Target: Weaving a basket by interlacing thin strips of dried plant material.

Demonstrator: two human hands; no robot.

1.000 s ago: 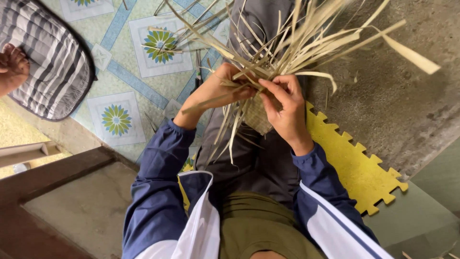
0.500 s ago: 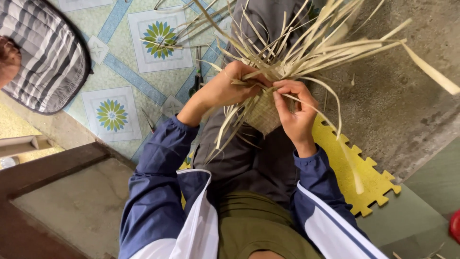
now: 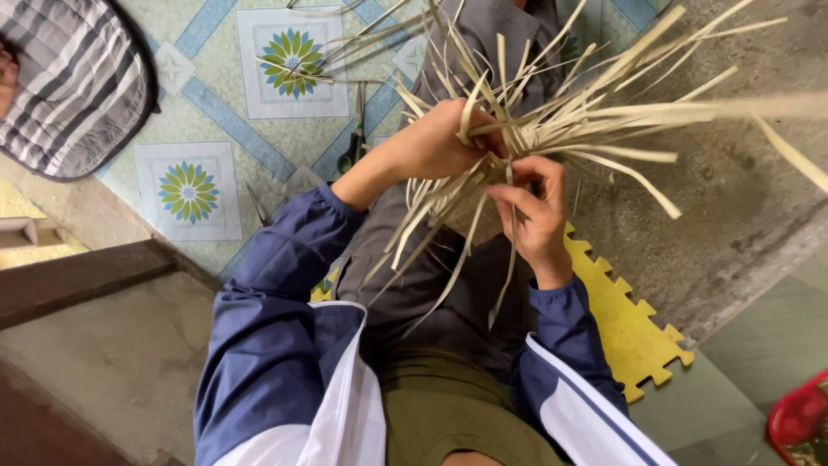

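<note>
left hand (image 3: pixel 435 142) clamps crossing of pale straw strips (image 3: pixel 552 129) over lap | right hand (image 3: pixel 535 203) pinches one strip | likely light, springy, splits easily; grip near crossing, not loose ends

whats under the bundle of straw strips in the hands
Below the pale strips held by the left hand and right hand lie grey trousers and a yellow foam mat. The strips' woven centre is hidden by the fingers.
</note>
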